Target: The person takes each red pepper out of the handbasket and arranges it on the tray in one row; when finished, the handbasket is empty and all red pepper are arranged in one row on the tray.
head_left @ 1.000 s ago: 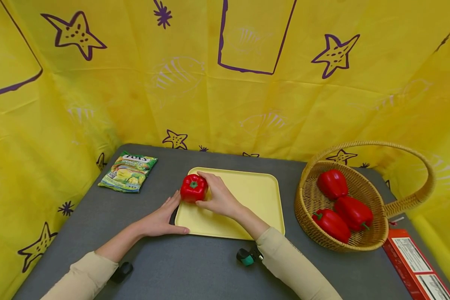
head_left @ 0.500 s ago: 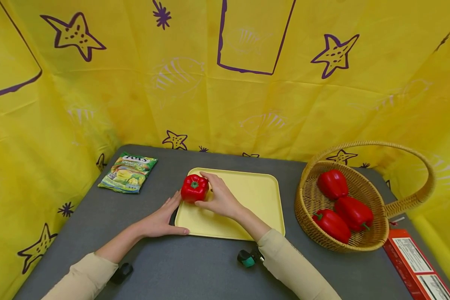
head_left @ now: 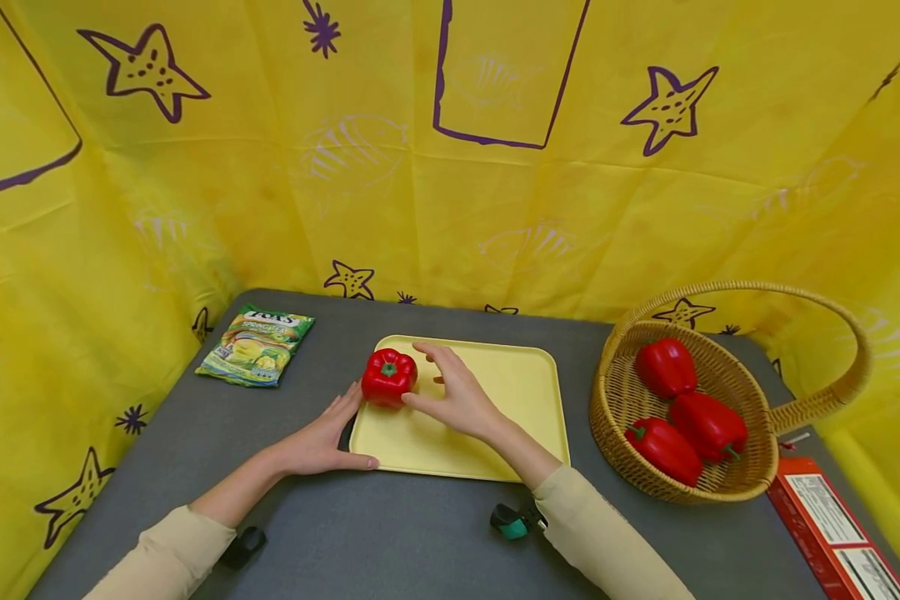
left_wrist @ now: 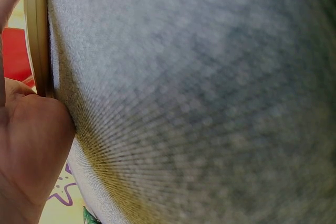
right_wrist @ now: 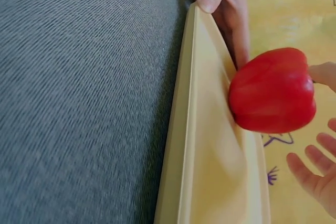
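On the dark grey table (head_left: pixel 405 542), w/ a yellow cloth backdrop (head_left: pixel 495 200) behind, a green & yellow pkt marked FOX'S (head_left: pixel 258 346) lies far L, and a red box w/ white label panels (head_left: pixel 832 529) sits nr the R edge. The beige R sleeve (head_left: pixel 600 525) & bare forearm cut across the front R of the pale yellow rectangular tray (head_left: pixel 510 392), hiding a bit of rim. Tray bears one glossy red bell pepper (head_left: pixel 388 379), stem up, at its L side. R hand (head_left: pixel 461 407) is just beside it, fingers apart & slightly bent; can't tell if the thumb touches. L hand (head_left: pixel 317 446): fingers straight, close together along the tray's L edge, tips by the pepper, thumb spread onto the front rim. R of tray, a round tan wicker basket w/ arched handle (head_left: pixel 617 446) has three more red peppers (head_left: pixel 708 427), bunched, two w/ green stems showing.
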Demonstrator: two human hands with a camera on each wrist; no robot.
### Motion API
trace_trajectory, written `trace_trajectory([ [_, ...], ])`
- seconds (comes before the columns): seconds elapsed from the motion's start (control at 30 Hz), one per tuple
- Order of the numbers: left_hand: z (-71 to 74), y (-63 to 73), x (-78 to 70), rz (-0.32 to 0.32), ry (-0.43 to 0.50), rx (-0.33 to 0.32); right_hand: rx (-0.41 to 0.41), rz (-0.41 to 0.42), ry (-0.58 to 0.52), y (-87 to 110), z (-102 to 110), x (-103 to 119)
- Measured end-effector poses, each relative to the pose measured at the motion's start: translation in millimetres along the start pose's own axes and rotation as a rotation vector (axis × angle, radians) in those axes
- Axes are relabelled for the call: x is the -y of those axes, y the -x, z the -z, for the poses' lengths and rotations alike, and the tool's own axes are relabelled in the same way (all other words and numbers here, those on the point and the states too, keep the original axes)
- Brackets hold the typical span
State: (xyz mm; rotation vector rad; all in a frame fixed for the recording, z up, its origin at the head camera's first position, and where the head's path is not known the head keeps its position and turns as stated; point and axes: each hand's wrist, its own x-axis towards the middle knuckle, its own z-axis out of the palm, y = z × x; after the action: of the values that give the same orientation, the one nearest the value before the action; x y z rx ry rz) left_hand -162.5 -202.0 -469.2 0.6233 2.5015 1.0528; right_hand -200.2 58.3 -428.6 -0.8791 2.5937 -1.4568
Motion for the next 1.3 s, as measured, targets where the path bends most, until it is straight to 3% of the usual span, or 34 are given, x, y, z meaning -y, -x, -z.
trace_trajectory([
  [0.7, -0.6, 0.6, -2.0, -0.015, -0.001, -0.019, -0.082, -0.005, 0.026, 26.2, 25.5, -7.2],
  [1.3, -0.8, 0.0, -1.9, -0.003, -0.003, -0.015, -0.176, -0.039, -0.017, 56.6, 47.3, -8.1],
])
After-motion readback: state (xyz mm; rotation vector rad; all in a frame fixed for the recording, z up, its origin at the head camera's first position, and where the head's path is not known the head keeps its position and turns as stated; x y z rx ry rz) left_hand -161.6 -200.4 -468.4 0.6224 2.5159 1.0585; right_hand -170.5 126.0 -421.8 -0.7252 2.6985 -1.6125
